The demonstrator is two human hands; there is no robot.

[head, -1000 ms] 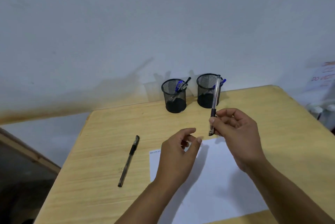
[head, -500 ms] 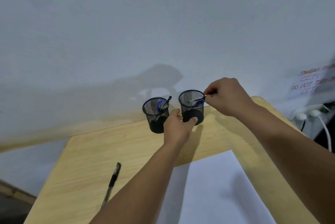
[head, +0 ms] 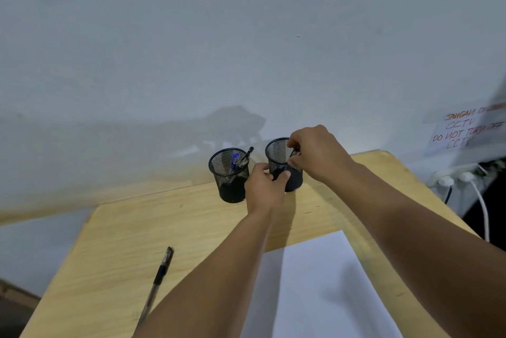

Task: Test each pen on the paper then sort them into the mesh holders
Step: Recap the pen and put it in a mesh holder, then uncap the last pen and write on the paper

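Against a pale wall, the wooden tabletop [head: 115,239] carries two holders near its far edge, the left hand [head: 264,187] gripping the right holder [head: 279,157], the right hand [head: 317,155] pinching a pen over it, paper [head: 323,288] at the near edge.

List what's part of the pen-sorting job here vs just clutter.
Job: left holder with pens; right holder, steadied by left hand, right hand at its rim; loose pen on the table; paper.

Clutter: wall sign; plugs with cables.

The two mesh holders [head: 229,173] stand nearly touching by the wall. Open table [head: 123,231] lies left; one loose pen [head: 157,283] lies there.
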